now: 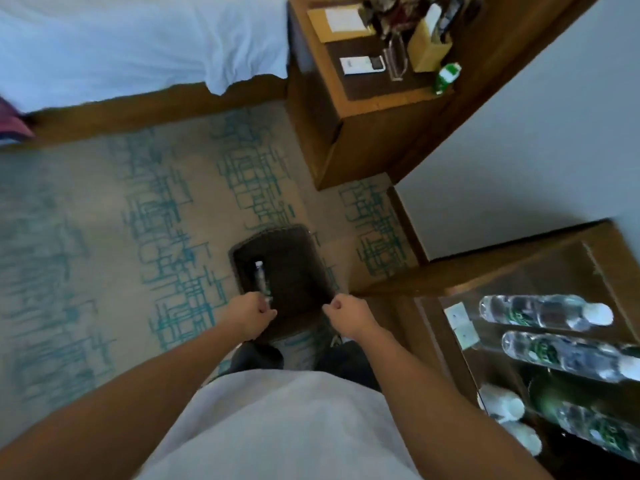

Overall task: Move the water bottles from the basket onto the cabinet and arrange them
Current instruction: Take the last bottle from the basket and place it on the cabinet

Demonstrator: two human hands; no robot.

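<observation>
A dark woven basket is below me over the patterned carpet. One clear water bottle lies inside along its left wall. My left hand is closed at the basket's near left rim, close to the bottle's near end. My right hand is closed at the near right rim. Both fists seem to grip the rim, though blur hides the fingers. On the glass-topped cabinet at the right stand several clear bottles with green labels, among them one at the back and another in front of it.
A wooden nightstand stands ahead on the right with a remote, boxes and a small green-labelled bottle. A bed with white sheets fills the upper left. Two small white cards lie on the cabinet's near left part.
</observation>
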